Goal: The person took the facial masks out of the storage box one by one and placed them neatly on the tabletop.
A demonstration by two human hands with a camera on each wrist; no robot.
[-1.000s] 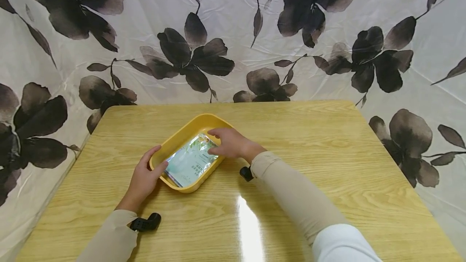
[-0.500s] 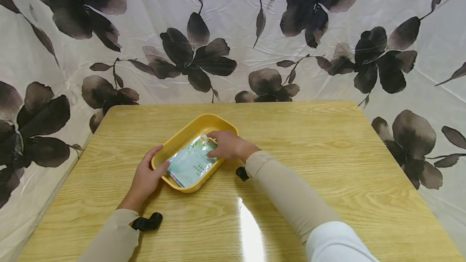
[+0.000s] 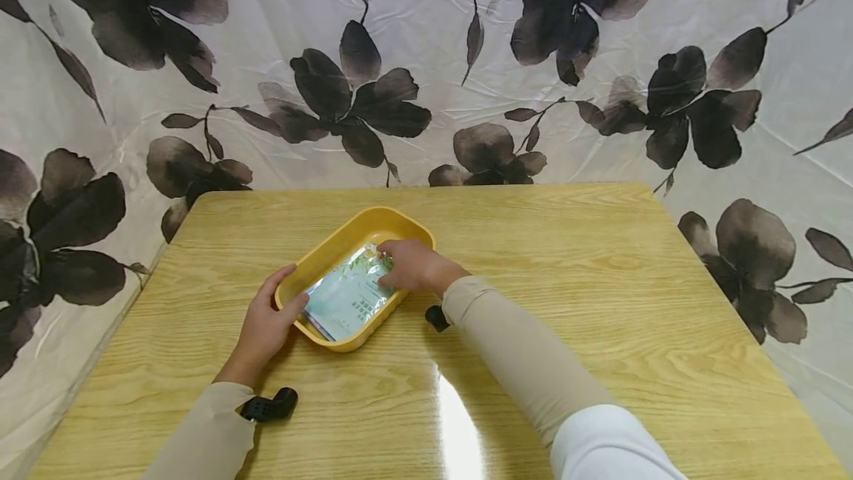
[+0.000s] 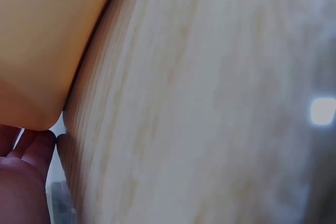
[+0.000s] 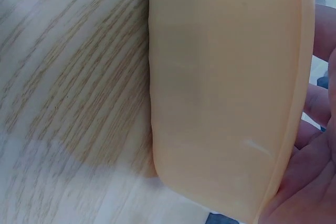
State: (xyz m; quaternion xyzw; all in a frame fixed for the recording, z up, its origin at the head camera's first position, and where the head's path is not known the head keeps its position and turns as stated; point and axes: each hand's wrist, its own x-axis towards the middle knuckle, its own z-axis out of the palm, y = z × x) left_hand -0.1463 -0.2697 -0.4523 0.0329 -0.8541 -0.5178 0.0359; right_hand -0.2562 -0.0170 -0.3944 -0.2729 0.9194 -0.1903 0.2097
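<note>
A yellow plastic basin (image 3: 360,237) stands slanted on the table in the head view. In it lies a flat, glossy, pale green packet (image 3: 349,298) printed with leaves and lettering. My left hand (image 3: 263,324) holds the basin's near left corner, thumb over the rim and fingers outside. My right hand (image 3: 420,265) reaches over the right rim, thumb and index finger at the packet's right end. Its other fingers are hidden there, so a grip on the packet cannot be made out. Both wrist views show mostly the basin's outer wall (image 5: 226,87).
The wood-grain table (image 3: 566,280) extends around the basin, with a bright light reflection near its front. Behind it hangs a white cloth (image 3: 466,43) with dark flowers. A black wrist device (image 3: 269,406) sits at the left cuff.
My right hand has shifted slightly left and down over the packet's right end, its forearm following. The basin, the packet and my left hand stay nearly where they were.
</note>
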